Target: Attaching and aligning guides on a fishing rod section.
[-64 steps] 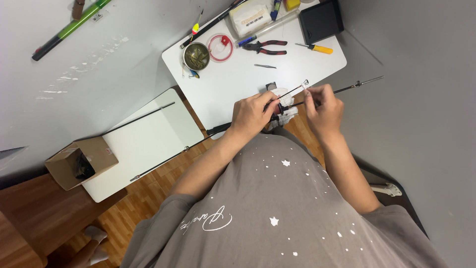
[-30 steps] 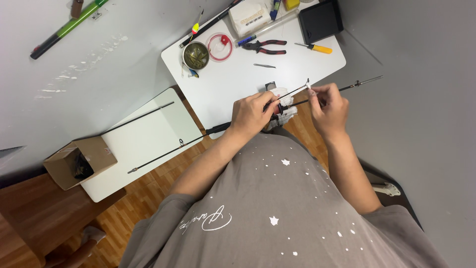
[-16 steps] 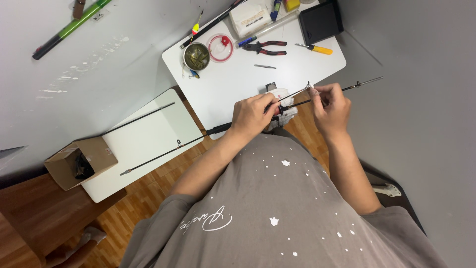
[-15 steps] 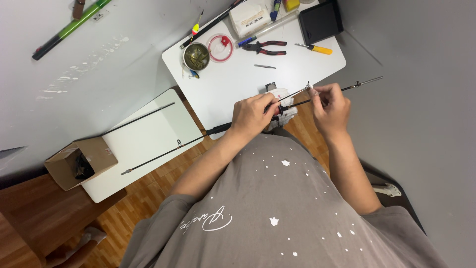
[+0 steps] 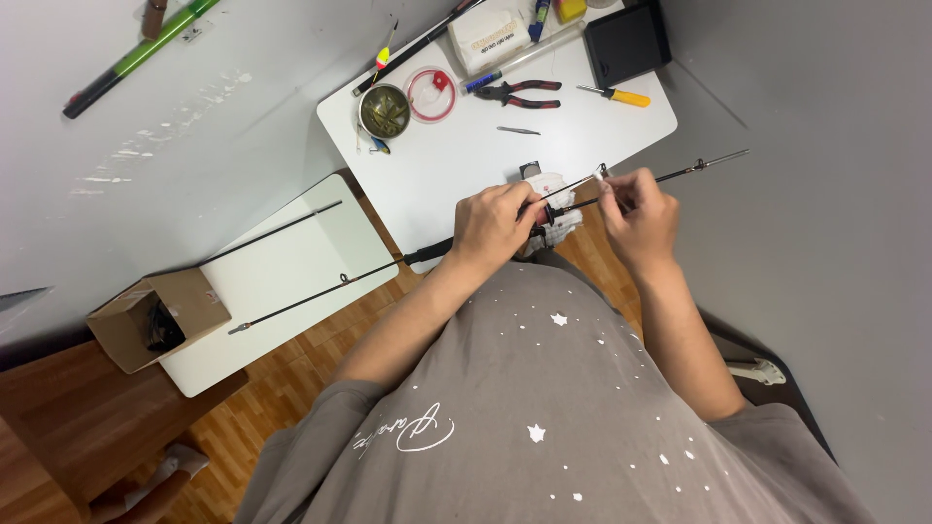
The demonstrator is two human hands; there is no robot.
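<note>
Fishing rod (image 5: 680,174), thin and black, gripped in closed left hand (image 5: 493,225), right hand (image 5: 639,212) pinching it at three o'clock, over white table (image 5: 456,170) edge, pliers (image 5: 519,93) at twelve, grey floor right.

Bare table (image 5: 456,170) lies between hands (image 5: 495,225) and pliers (image 5: 519,93).

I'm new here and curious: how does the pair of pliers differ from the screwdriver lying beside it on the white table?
The pliers have two red-and-black handles; the screwdriver has one yellow handle. The pliers look bulkier, the screwdriver slim with a thin shaft. Both lie flat, untouched, on the white table, beyond the left hand and right hand.
</note>
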